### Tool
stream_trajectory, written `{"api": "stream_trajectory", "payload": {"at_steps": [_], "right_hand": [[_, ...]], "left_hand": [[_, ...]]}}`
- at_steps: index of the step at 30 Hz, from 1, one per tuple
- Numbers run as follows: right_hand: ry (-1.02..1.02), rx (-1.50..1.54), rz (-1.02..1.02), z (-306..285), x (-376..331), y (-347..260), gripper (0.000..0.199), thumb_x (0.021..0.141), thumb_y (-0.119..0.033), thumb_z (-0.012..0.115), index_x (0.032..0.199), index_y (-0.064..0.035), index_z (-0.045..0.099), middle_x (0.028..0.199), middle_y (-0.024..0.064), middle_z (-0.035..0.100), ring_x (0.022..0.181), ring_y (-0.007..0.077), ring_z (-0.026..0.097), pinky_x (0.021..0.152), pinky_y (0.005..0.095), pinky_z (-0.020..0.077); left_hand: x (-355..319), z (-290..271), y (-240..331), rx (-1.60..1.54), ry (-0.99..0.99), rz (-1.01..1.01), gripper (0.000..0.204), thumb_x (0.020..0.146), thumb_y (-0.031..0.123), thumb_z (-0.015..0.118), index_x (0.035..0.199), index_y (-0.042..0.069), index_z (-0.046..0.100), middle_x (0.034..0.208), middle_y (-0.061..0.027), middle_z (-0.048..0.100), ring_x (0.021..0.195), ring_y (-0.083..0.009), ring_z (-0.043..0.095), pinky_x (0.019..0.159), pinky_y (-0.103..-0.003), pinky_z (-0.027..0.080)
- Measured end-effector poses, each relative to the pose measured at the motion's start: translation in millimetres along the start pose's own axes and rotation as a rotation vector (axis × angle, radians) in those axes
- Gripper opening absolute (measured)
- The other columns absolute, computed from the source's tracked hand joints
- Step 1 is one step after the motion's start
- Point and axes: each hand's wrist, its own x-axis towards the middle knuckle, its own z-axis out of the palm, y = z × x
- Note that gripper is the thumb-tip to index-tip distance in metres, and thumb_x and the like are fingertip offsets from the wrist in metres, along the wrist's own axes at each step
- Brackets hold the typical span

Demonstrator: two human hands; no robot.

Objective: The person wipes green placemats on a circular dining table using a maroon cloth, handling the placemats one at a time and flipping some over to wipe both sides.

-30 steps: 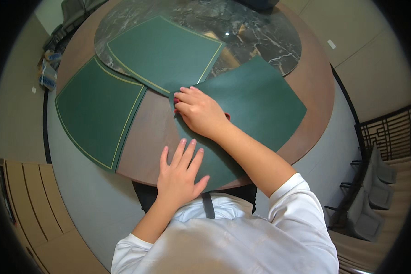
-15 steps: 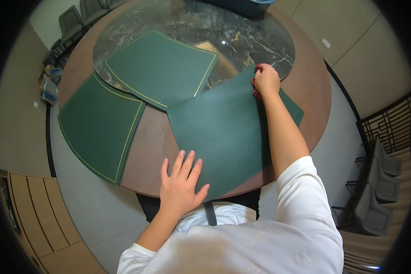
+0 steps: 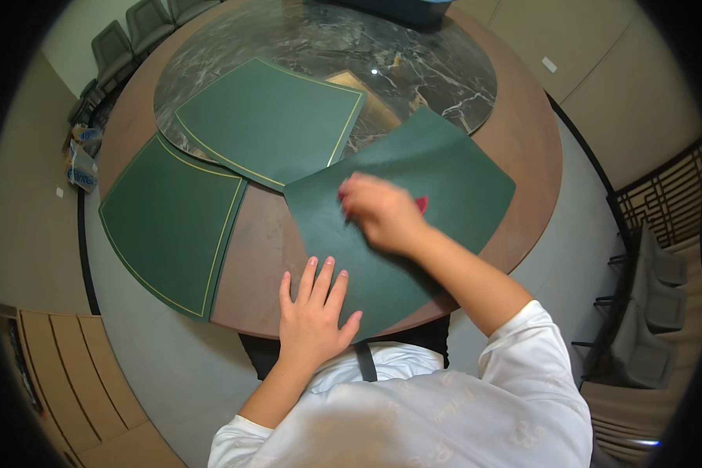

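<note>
A person in a white short-sleeved shirt [image 3: 522, 366] leans over a round wooden table [image 3: 253, 261], apparently wiping down a green mat [image 3: 464, 171] with a red cloth [image 3: 422, 204]. The right hand [image 3: 378, 210] is blurred, but its fingers look curled together and clamped on the cloth, which pokes out on both sides of the fist, over the middle of the mat. The left hand [image 3: 310, 316] lies palm down with fingers spread apart, across the mat's near left edge: the index finger is on the mat, the little finger over bare wood, seemingly to steady it. The next stroke, as I judge it, calls for even pressure across the parts around the fist, with the left hand firm so the sheet does not slide or buckle. The mat sits at the near right of the table, reaching the rim by the person's waist; its far left corner meets the mat beyond, though I cannot tell exactly how they overlap. It is fan-shaped, deep green and plain, with a soft leathery sheen and a slight ripple along its far side; no border line shows. By contrast, a left-hand mat [image 3: 168, 222] and a far mat [image 3: 273, 121] carry thin gold borders, the far one partly on a dark marble turntable [image 3: 234, 47].
</note>
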Motion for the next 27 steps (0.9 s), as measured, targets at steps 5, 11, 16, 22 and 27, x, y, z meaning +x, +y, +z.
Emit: {"api": "stream_trajectory", "payload": {"at_steps": [5,11,16,22,27], "right_hand": [[-0.085,0.052,-0.115,-11.1,-50.9,-61.5,0.022,0.082,-0.001,0.081,0.104,-0.0030,0.078,0.130,0.0157,0.076,0.132,0.0405,0.069,0.108,0.0492,0.0592],[0.210,-0.299,0.202,-69.2,-65.1,22.6,0.024,0.083,0.008,0.075,0.105,-0.0021,0.074,0.128,0.0191,0.074,0.127,0.0454,0.069,0.116,0.0514,0.0541],[0.451,-0.548,0.510,-109.2,-67.2,151.8,0.012,0.099,-0.009,0.069,0.109,-0.0059,0.074,0.128,0.0170,0.076,0.124,0.0398,0.070,0.104,0.0493,0.0566],[0.458,-0.576,0.689,-92.5,-41.7,149.1,0.015,0.098,-0.012,0.069,0.112,-0.0104,0.073,0.116,0.0140,0.076,0.110,0.0398,0.072,0.095,0.0516,0.0579],[0.319,-0.543,0.814,-106.8,-62.0,129.7,0.019,0.098,-0.015,0.070,0.116,-0.0117,0.076,0.120,0.0124,0.077,0.110,0.0375,0.074,0.094,0.0490,0.0591]], "left_hand": [[-3.1,0.9,-2.8,-0.009,0.005,0.006,0.067,0.088,0.040,0.079,0.146,0.006,0.070,0.164,-0.0184,0.058,0.157,-0.0399,0.048,0.126,-0.070,0.030],[-2.7,4.8,-0.7,-0.035,0.029,-0.005,0.063,0.088,0.038,0.078,0.142,0.006,0.072,0.162,-0.0184,0.060,0.156,-0.0396,0.049,0.125,-0.070,0.030],[-0.4,4.1,0.1,-0.022,0.045,0.018,0.062,0.087,0.035,0.078,0.141,0.005,0.072,0.161,-0.0184,0.060,0.155,-0.0398,0.050,0.125,-0.069,0.032],[20.0,-30.9,19.9,-0.463,0.234,0.223,0.057,0.079,0.008,0.084,0.134,0.004,0.070,0.121,-0.0174,0.066,0.114,-0.0390,0.065,0.105,-0.054,0.051],[60.4,-115.6,83.6,-0.676,0.488,0.745,0.044,0.070,0.004,0.088,0.111,0.014,0.076,0.092,-0.0041,0.061,0.070,-0.0228,0.058,0.059,-0.034,0.043]]}}
